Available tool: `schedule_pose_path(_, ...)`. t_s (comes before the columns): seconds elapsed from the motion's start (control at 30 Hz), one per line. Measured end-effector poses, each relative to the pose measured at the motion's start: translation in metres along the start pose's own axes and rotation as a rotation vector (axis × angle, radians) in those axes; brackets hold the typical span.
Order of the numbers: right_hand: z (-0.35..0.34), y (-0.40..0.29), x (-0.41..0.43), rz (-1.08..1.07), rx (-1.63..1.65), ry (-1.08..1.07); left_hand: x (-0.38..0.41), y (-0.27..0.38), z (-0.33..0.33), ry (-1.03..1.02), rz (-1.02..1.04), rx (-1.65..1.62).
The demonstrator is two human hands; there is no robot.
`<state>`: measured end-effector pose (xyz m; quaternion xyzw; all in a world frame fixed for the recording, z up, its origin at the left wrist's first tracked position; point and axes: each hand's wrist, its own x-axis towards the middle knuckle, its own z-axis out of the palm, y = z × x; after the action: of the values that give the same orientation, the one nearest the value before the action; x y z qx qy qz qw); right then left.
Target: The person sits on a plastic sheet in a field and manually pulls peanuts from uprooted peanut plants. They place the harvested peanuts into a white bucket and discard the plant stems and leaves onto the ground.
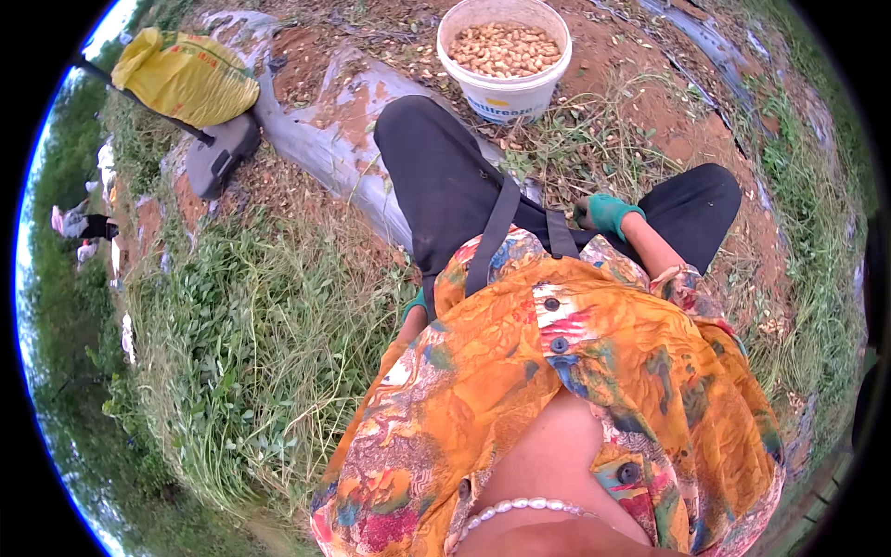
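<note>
My right hand (607, 214), in a green glove with a dark palm side, rests low between my thighs, near my right thigh and a dark strap. Its fingers curl; whether they hold anything is hidden. Of my left hand (415, 306) only the green glove's cuff shows, at my left hip; the rest is behind my clothing. In front of my knees stands a white plastic bucket (511, 90), well filled with unshelled peanuts (505, 50). Pulled plants with thin stems (598, 139) lie on the soil between the bucket and my right knee.
At upper left, a yellow woven sack (188, 76) stands beside a grey base with a dark pole (163, 115). Plastic film (327, 157) crosses the red soil. A heap of green plants (237, 362) lies to my left. Several people are far off at left, one bending (83, 223).
</note>
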<state>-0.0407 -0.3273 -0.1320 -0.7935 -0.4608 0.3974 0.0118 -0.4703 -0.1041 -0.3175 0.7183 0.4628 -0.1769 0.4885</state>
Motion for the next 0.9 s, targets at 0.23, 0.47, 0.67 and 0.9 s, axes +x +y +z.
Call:
schedule_pose_path(0.23,-0.013,-0.032,-0.007,-0.156,-0.035,0.016,-0.024,-0.016,-0.003,0.066,-0.188,-0.152)
schedule_pose_path(0.47,-0.013,-0.016,0.006,-0.286,0.017,-0.029,0.017,-0.020,-0.090,0.515,-0.026,-0.511)
schedule_pose_path(0.67,-0.089,0.031,-0.054,-0.490,0.321,0.229,-0.010,0.222,-0.272,0.984,0.496,-0.488)
schedule_pose_path(0.9,-0.188,0.313,-0.100,0.120,0.384,1.569,0.005,0.561,-0.180,0.473,0.857,-0.100)
